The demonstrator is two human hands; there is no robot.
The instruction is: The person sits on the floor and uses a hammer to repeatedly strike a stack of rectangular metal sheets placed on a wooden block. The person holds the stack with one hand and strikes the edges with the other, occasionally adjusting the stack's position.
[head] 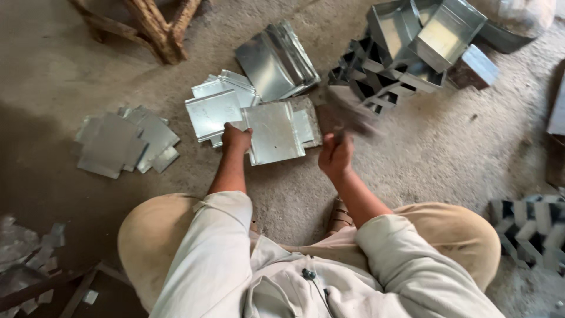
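My left hand [236,139] presses flat on the metal sheet [274,132] w/ fingers spread. My right hand [335,154] grips the hammer [351,116], blurry. I hold the sheet still & hit away from my fingers.

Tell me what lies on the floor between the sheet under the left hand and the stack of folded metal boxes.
In the head view, the right hand swings a blurred tool there; beneath it, bare floor.

No labels, signs or screens are visible. One possible package: a pale, whitish sack [521,15] lies at the top right corner, partly cut off by the frame edge behind folded metal trays [447,32].
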